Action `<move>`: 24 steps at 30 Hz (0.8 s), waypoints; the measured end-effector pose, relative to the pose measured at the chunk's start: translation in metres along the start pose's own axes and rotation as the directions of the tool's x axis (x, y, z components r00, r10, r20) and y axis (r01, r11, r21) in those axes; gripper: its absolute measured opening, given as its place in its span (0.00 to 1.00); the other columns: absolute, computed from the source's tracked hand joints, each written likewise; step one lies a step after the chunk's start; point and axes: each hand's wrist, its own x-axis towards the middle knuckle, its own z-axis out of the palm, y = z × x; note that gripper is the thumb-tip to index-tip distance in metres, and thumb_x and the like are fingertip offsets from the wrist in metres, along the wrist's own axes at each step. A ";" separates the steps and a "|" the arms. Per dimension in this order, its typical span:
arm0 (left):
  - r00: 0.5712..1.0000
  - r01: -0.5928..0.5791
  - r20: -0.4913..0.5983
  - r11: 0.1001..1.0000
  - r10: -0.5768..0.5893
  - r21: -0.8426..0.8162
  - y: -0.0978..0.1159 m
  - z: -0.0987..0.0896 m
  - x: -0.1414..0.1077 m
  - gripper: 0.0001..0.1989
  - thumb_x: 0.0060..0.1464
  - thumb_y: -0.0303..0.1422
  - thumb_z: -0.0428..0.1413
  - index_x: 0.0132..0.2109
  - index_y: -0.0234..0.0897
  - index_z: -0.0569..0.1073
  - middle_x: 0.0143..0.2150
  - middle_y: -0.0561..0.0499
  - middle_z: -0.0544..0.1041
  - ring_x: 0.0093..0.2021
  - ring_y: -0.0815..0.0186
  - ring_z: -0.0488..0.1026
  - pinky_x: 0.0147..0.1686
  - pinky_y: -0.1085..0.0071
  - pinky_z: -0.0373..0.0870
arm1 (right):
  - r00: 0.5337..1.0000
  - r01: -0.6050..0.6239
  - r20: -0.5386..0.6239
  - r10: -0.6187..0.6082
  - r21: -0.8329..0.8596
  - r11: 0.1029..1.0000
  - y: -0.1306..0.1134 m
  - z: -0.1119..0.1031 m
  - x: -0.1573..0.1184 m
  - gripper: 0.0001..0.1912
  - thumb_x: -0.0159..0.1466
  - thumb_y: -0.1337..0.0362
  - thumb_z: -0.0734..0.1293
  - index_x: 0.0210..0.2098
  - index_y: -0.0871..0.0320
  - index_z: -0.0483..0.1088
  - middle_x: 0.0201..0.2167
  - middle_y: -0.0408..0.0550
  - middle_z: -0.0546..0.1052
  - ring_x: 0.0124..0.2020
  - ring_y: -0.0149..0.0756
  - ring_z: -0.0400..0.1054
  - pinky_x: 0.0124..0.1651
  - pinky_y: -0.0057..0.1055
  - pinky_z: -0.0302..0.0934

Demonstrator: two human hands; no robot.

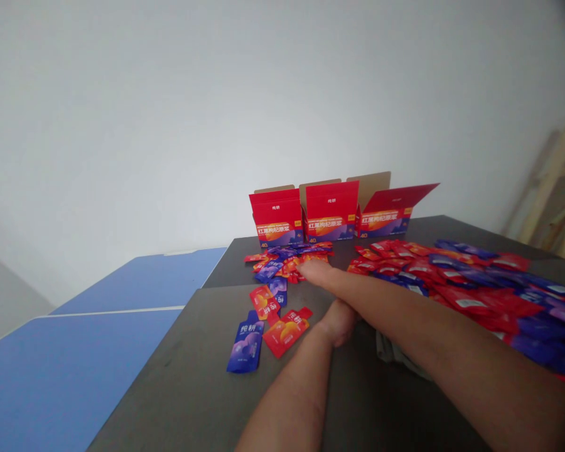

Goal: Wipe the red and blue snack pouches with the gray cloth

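The person's right hand (313, 271) comes from the lower right across the dark grey tabletop (193, 370), and its fingertips (303, 266) are at the near edge of a small heap of red and blue sachets (289, 263). The grip of this hand looks narrow, but I cannot tell if it holds a sachet. The left hand (339, 322) rests just below the right forearm like a loose fist. Its grip is closed or nearly closed, and I cannot tell if something is inside.

Loose sachets lie on the tabletop left of the left hand: a blue sachet (245, 342) and a red sachet (286, 333) are nearest to the near edge, and more are between them and the heap. A much larger spread of red and blue sachets (471, 289) covers the right side of the tabletop.

Three open red cartons (332, 213) stand along the far edge, with the Chinese words 红黑枸杞原浆 and the number 40 printed on the front. On the sachets the character 纯 can be read, but the next one is unclear. A grey cloth (395, 355) lies under the right forearm. A blue table (98, 370) stands beside the left edge of the tabletop.
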 end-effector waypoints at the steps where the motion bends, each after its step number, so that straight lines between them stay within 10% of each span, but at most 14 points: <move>1: 1.000 0.009 -0.007 1.000 -0.009 0.012 -0.003 -0.003 0.002 0.24 0.54 0.40 0.55 0.56 0.38 0.69 0.58 0.41 0.69 0.58 0.52 0.64 0.55 0.56 0.61 | 1.000 -0.007 -0.012 0.007 0.002 1.000 0.000 -0.002 -0.003 0.15 0.64 0.71 0.57 0.46 0.61 0.72 0.43 0.60 0.77 0.47 0.47 0.71 0.48 0.39 0.63; 8: 0.995 0.077 -0.073 0.995 -0.073 0.059 -0.018 -0.020 0.014 0.22 0.49 0.32 0.57 0.53 0.36 0.70 0.51 0.43 0.74 0.46 0.59 0.72 0.49 0.62 0.64 | 0.979 -0.112 -0.164 0.124 0.079 0.991 0.009 -0.024 -0.025 0.20 0.63 0.70 0.58 0.53 0.58 0.67 0.49 0.57 0.74 0.49 0.44 0.69 0.49 0.36 0.62; 13: 0.974 0.114 -0.165 0.969 -0.152 -0.220 -0.006 -0.031 0.017 0.23 0.55 0.48 0.49 0.51 0.38 0.68 0.46 0.44 0.73 0.40 0.62 0.74 0.45 0.63 0.66 | 0.947 -0.172 -0.245 0.208 0.160 0.972 0.021 -0.041 -0.045 0.22 0.64 0.72 0.54 0.55 0.60 0.66 0.48 0.56 0.75 0.49 0.39 0.70 0.50 0.32 0.61; 18: 0.949 -0.106 -0.311 0.877 -0.051 -0.469 0.008 -0.041 0.020 0.32 0.53 0.59 0.40 0.44 0.35 0.68 0.39 0.41 0.73 0.40 0.59 0.74 0.42 0.63 0.69 | 0.949 -0.058 -0.291 0.119 0.209 0.976 0.022 -0.029 -0.092 0.21 0.62 0.72 0.56 0.52 0.59 0.69 0.49 0.51 0.75 0.50 0.36 0.68 0.53 0.30 0.60; 24: 0.910 -0.129 -0.396 0.821 -0.125 -0.556 0.011 -0.042 0.021 0.15 0.55 0.43 0.49 0.35 0.34 0.68 0.34 0.45 0.73 0.37 0.63 0.73 0.38 0.68 0.70 | 0.862 0.267 -0.484 -0.148 0.187 0.945 0.008 0.012 -0.160 0.19 0.62 0.72 0.55 0.48 0.59 0.71 0.47 0.52 0.76 0.50 0.37 0.68 0.57 0.40 0.57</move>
